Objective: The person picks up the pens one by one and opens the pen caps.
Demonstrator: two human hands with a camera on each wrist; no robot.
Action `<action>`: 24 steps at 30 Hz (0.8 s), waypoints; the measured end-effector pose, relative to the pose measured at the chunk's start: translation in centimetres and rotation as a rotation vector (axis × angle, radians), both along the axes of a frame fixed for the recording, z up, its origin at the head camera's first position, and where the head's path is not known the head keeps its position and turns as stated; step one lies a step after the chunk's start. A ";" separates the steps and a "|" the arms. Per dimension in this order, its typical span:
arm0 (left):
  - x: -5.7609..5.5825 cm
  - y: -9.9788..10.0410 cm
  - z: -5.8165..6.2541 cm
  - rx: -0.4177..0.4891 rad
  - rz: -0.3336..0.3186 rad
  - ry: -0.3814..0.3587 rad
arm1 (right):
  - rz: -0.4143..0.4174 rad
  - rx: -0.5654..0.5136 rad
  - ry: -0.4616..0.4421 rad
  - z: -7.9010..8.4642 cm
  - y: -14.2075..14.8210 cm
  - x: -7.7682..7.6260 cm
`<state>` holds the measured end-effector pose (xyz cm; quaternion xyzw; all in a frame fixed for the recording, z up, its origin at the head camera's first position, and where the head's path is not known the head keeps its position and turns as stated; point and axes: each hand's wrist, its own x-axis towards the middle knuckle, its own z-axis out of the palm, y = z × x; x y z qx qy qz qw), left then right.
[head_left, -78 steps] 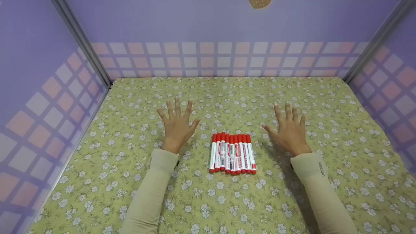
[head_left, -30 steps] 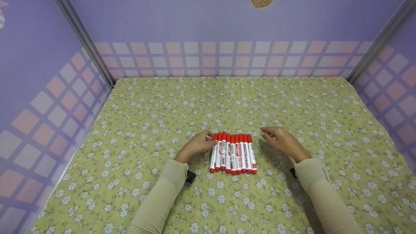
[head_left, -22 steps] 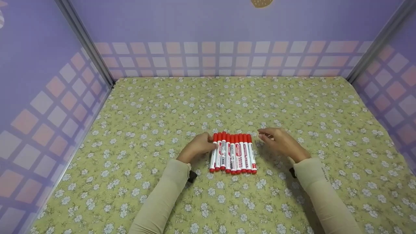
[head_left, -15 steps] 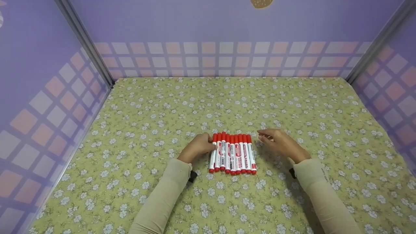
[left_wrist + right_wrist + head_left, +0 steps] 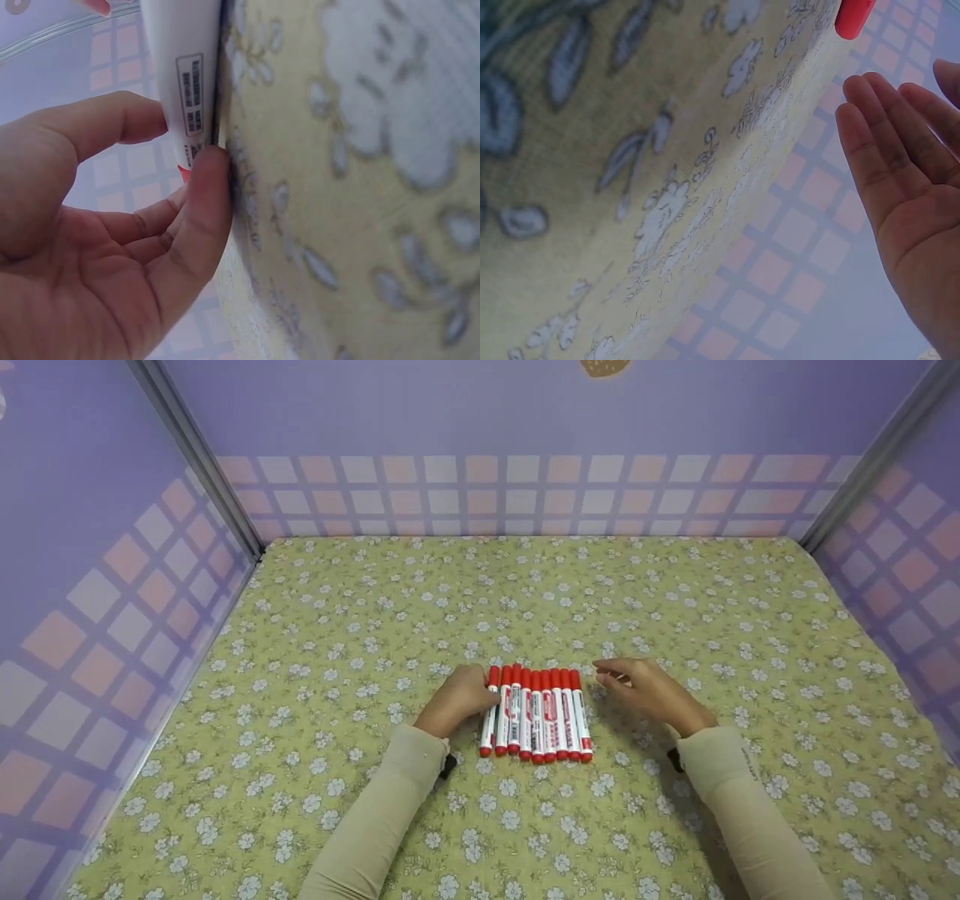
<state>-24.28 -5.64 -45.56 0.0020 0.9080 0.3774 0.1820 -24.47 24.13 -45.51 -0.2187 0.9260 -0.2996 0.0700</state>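
Several white markers with red caps lie side by side on the cloth, caps pointing away from me. My left hand pinches the leftmost marker near its cap; a narrow gap parts its lower end from the row. In the left wrist view, thumb and a fingertip sit on either side of the white barrel, and a bit of red cap shows behind the finger. My right hand hovers just right of the row with loosely bent fingers and holds nothing. The right wrist view has a red marker end apart from those fingers.
A yellow-green flowered cloth covers the table. Purple panels with a pink and white check pattern enclose the back and both sides. Metal posts stand at the back corners.
Both hands, spread flat at first, have come in beside the markers. The left hand has taken hold of the leftmost marker and shifted it slightly left; the right has stayed nearly still lately.
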 end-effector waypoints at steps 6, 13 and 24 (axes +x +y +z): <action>0.1 0.1 0.0 -0.030 -0.007 0.042 | -0.002 -0.003 -0.009 0.1 0.0 0.1; 0.0 0.0 0.1 -0.002 0.005 0.049 | 0.007 -0.019 -0.027 0.1 0.0 0.1; -0.3 -0.5 0.1 0.015 0.054 -0.034 | 0.009 -0.004 -0.029 0.2 -0.2 0.2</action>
